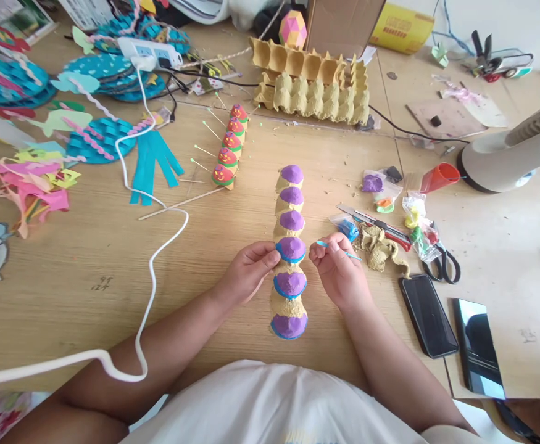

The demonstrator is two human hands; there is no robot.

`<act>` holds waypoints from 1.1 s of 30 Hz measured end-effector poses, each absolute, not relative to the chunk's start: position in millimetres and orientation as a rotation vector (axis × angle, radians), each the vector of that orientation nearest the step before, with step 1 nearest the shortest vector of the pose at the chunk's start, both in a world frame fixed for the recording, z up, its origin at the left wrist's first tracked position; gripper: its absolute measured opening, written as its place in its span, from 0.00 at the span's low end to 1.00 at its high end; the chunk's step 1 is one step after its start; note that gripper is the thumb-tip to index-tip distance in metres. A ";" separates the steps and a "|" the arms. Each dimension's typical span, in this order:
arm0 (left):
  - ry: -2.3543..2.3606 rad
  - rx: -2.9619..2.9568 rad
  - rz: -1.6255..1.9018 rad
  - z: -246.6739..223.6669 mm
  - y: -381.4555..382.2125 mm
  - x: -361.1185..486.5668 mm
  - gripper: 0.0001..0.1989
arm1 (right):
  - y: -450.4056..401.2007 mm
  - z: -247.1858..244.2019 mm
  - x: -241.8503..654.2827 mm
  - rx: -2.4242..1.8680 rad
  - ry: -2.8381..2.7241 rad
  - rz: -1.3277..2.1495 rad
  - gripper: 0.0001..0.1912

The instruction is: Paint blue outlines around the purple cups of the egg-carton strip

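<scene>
An egg carton strip (287, 304) stretches away from me, its several cups capped with purple clay. Blue clay edges the three caps nearest me. My left hand (253, 268) pinches the strip's left side by the middle. Just right of it, my right hand (341, 274) is closed around a thin light-blue clay tool (352, 254), apart from the strip. Past the strip to the left stands a finished-looking caterpillar (228, 156) of carton cups in red and green, with faces and pin-like sticks.
At right lie a utility knife (371, 223), black scissors (445, 264), torn carton scraps (377, 246), bagged clay (415, 213) and two phones (428, 314). A white cord (152, 271) crosses the left side. Egg cartons (318, 95) and a power strip (152, 50) are at the back.
</scene>
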State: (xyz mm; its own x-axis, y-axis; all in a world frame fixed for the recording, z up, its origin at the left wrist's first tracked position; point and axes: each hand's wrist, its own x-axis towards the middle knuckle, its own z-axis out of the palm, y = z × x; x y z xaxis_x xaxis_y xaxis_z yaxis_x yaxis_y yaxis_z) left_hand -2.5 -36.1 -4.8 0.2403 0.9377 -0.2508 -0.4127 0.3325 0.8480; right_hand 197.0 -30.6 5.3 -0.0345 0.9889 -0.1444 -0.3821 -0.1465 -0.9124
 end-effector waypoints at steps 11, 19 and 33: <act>0.768 0.744 1.016 0.8 -36.3 -4.7 0.20 | -36.7 2.6 195.6 -1.126 -0.905 1.696 0.22; 0.768 0.727 1.021 -2.1 -35.5 -2.8 0.17 | -44.1 1.9 193.3 -1.056 -0.823 1.782 0.20; 0.819 0.838 0.953 -3.2 -36.2 -6.7 0.16 | -49.6 5.4 183.2 -1.086 -0.722 1.723 0.19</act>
